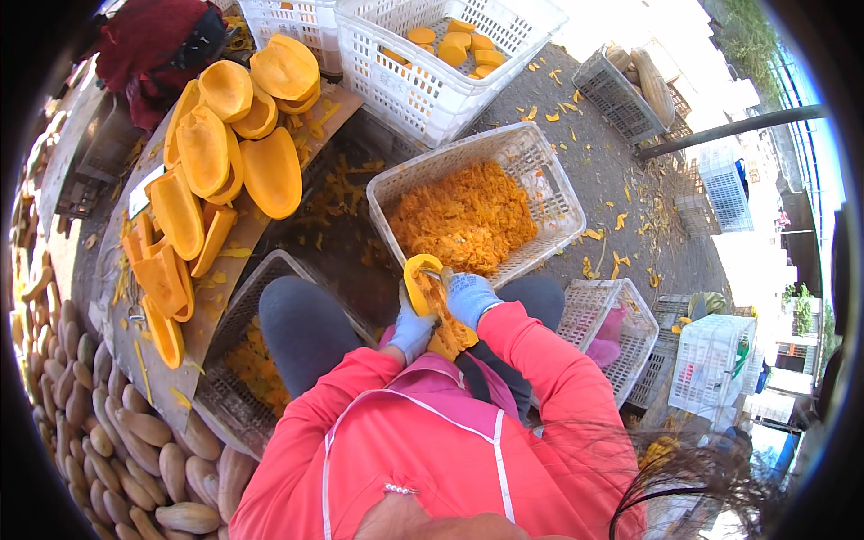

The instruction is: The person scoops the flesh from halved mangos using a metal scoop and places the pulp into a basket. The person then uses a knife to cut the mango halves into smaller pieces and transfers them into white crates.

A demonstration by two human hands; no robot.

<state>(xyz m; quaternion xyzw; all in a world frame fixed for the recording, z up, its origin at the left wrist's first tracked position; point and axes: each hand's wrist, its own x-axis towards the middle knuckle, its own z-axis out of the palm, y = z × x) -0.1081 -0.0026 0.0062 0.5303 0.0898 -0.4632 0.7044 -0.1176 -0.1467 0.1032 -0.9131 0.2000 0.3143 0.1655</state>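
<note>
My left hand (412, 331), in a blue and grey work glove, holds a peeled, halved orange pumpkin (425, 290) from its left side. Stringy pulp shows in its hollow. My right hand (470, 297), gloved in the same way, is closed at the pumpkin's upper right edge, on what seems a metal scraping tool (434, 274), mostly hidden by the fingers. Just beyond both hands stands a white plastic crate (557, 196) with a heap of orange pumpkin pulp (466, 216). To the left, hollowed pumpkin halves (271, 175) lie piled on a board-topped table (236, 270).
A white crate (412, 101) of round pumpkin pieces (453, 50) stands at the top. Another crate (236, 405) with orange scraps is by my left leg. Whole squashes (135, 466) cover the ground at lower left. A crate (631, 324) with pink cloth stands at right.
</note>
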